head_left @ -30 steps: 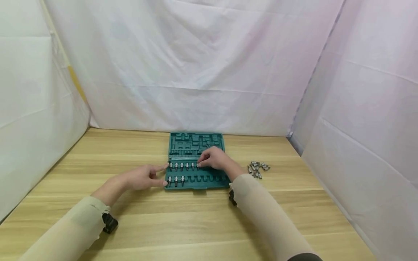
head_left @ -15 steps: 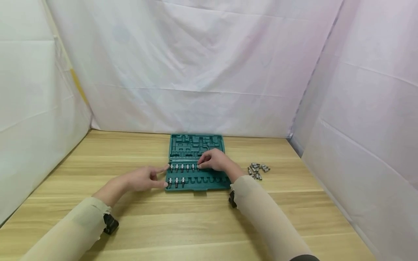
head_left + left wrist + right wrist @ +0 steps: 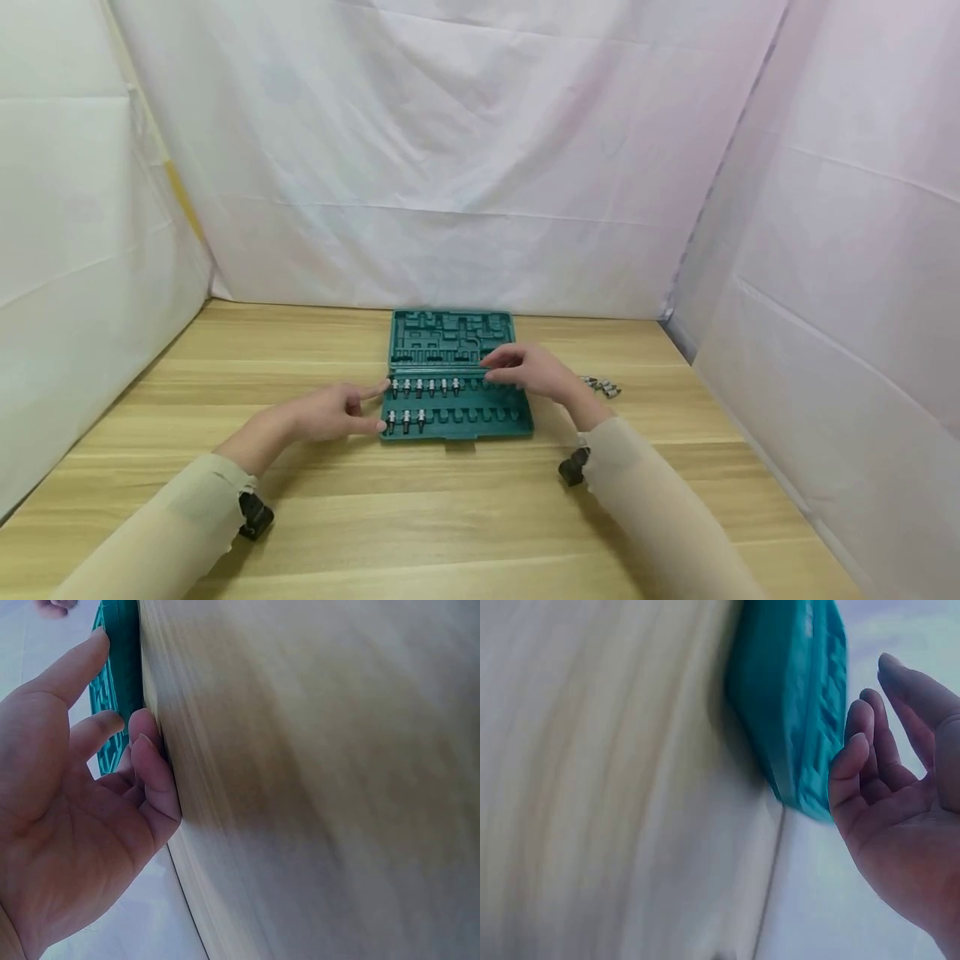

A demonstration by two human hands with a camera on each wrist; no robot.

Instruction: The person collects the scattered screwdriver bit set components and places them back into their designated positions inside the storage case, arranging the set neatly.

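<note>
A green case (image 3: 491, 428) lies unfolded on the table, its moulded lid toward the back. Several socket bits (image 3: 431, 387), silver with dark tips, fill the left part of the upper row. Three more bits (image 3: 407, 421) sit at the left end of the lower row. My left hand (image 3: 326, 412) touches the case's left edge with thumb and index finger spread apart; its other fingers bend loosely in the left wrist view. Over the upper row's right part hovers my right hand (image 3: 534, 372), fingers relaxed and thumb apart, nothing between them in the right wrist view.
Loose bits (image 3: 609, 388) lie in a pile right of the case, partly hidden behind my right hand and wrist. The wooden table (image 3: 420, 517) is bordered by white cloth (image 3: 450, 167) at the back and both sides.
My right hand has let go of the bit at the right end of the filled upper row and moved right. The left hand stays at the case's edge.
</note>
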